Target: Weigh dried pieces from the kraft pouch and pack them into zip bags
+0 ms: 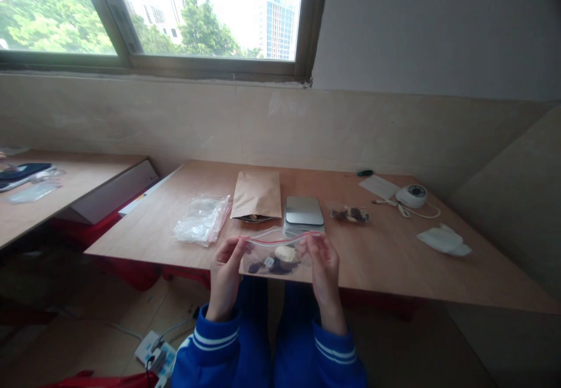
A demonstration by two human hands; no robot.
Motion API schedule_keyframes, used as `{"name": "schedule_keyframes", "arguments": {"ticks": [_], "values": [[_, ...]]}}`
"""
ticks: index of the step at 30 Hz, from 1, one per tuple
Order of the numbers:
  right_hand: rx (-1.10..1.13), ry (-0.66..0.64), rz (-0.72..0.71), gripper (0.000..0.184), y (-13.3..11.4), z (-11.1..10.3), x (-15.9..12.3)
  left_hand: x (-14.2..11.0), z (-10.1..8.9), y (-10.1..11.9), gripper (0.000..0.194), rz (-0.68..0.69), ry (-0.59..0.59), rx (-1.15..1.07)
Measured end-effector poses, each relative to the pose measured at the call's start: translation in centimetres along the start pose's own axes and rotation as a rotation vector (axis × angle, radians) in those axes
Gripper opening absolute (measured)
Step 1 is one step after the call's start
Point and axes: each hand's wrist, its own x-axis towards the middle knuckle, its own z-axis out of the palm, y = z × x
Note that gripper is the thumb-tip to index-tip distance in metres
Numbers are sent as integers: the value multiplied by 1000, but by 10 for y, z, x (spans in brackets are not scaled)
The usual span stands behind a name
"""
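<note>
A clear zip bag (pixel 258 253) with a red seal strip is stretched between my two hands at the table's front edge. Inside it lie a pale round piece, several dark pieces and a small white packet. My left hand (pixel 228 268) pinches the bag's upper left corner. At the upper right corner, my right hand (pixel 323 262) grips it in the same way. Just beyond the bag are a brown paper pouch (pixel 256 194), its mouth facing me, and a small scale (pixel 304 210) with a silver top.
Left of the pouch lies a stack of clear bags (pixel 201 218). A filled clear bag (pixel 349 214) rests right of the scale. Farther right are a white dome camera (pixel 411 196) with cables, a crumpled white wrapper (pixel 444 240) and a green-handled tool (pixel 364 173). A power strip (pixel 155 353) lies on the floor.
</note>
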Motion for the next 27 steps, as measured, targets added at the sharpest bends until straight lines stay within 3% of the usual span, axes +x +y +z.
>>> {"name": "schedule_keyframes", "arguments": {"ticks": [11, 21, 27], "values": [[-26, 21, -34, 21, -1, -8, 4, 5, -12, 7, 14, 109, -32, 249], [5, 43, 13, 21, 3, -1, 1, 1, -2, 7, 23, 105, 99, 324], [26, 9, -9, 22, 2, 4, 1, -1, 5, 2, 23, 20, -38, 201]]}}
